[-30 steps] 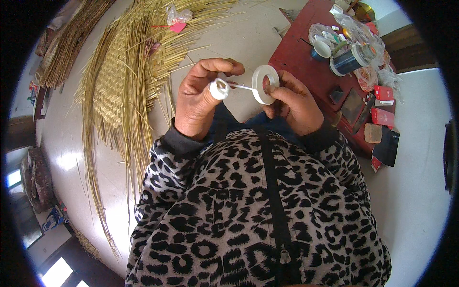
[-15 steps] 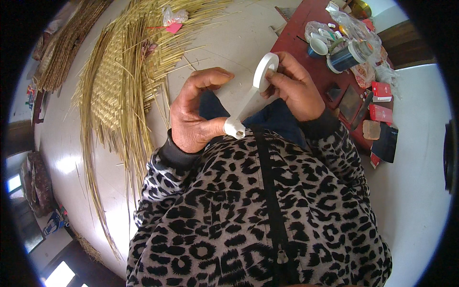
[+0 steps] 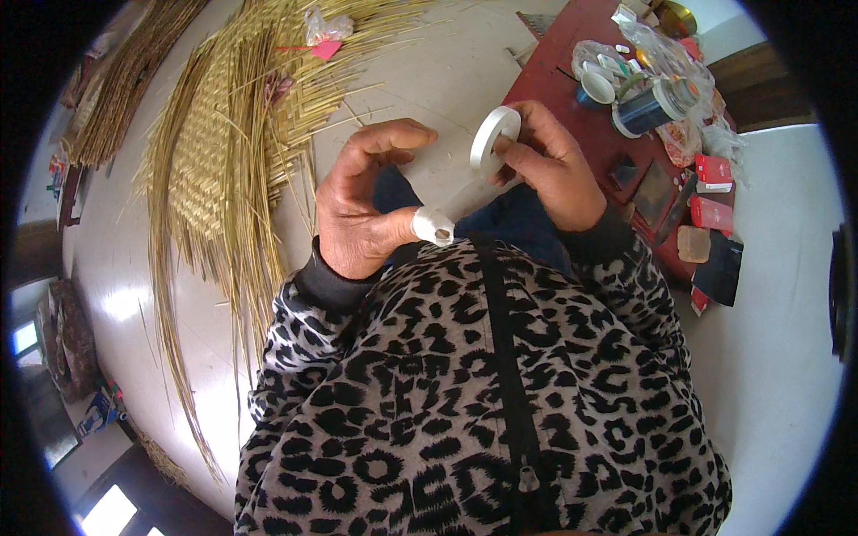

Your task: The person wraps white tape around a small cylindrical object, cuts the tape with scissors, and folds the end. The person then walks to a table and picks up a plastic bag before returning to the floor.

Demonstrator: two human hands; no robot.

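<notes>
My right hand (image 3: 559, 170) grips a roll of white tape (image 3: 488, 132), its thumb and fingers at the roll's near side. A strip of tape (image 3: 466, 198) runs from the roll down to my left thumb. White tape is wrapped round the end of that thumb as a sleeve (image 3: 433, 225), with a small gap at its tip. My left hand (image 3: 362, 201) holds nothing; its thumb points right and its fingers curve above, apart from the thumb. Both hands are in front of my body, above my lap.
On the floor at left lies a partly woven straw mat (image 3: 214, 170) with long loose strands. A dark red table (image 3: 550, 76) at right carries a blue jar (image 3: 645, 109), a cup (image 3: 594, 89), plastic bags and red boxes (image 3: 712, 214). A bundle of stalks (image 3: 125, 85) lies far left.
The tape roll has tilted and moved slightly down and left in my right hand. My left thumb has risen a little, and the strip between them lies at a flatter slant.
</notes>
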